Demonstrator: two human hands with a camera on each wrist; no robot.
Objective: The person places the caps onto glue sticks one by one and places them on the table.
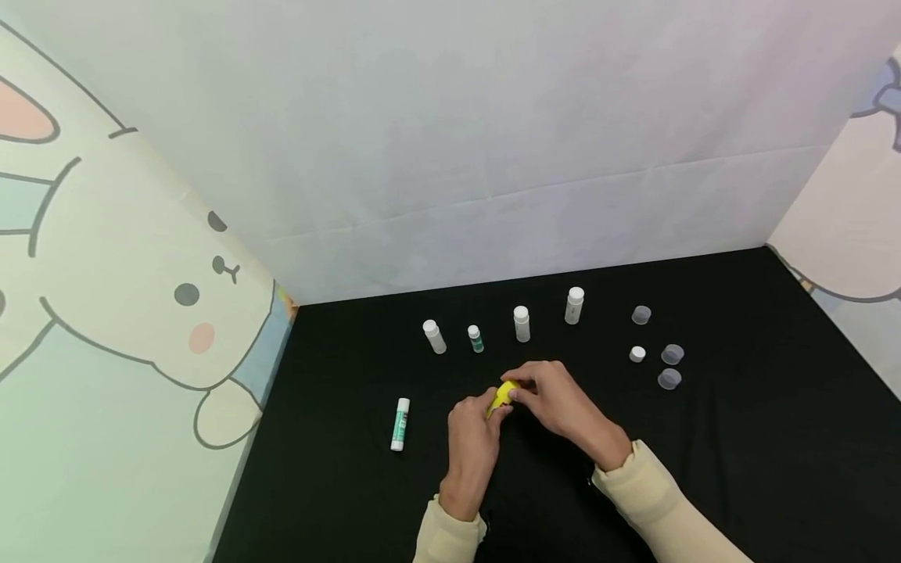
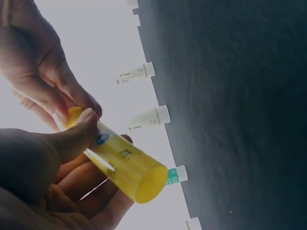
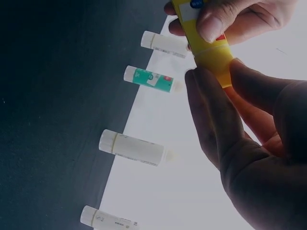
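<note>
Head: my L hand & R hand grip yellow tube, well short of worktop's far edge. L wrist: L hand wraps body. R wrist: R hand pinches end past seam; prob. best twist straight, L firm.

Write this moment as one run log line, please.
left fingers: grip yellow tube | right fingers: pinch its end | green-and-white tube: lying on black table

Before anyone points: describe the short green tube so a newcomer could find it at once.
On the black table, beyond the yellow tube, is a row of four tubes. Second from the left is the short green tube: the row's only green one, and shorter than its white neighbours.
</note>
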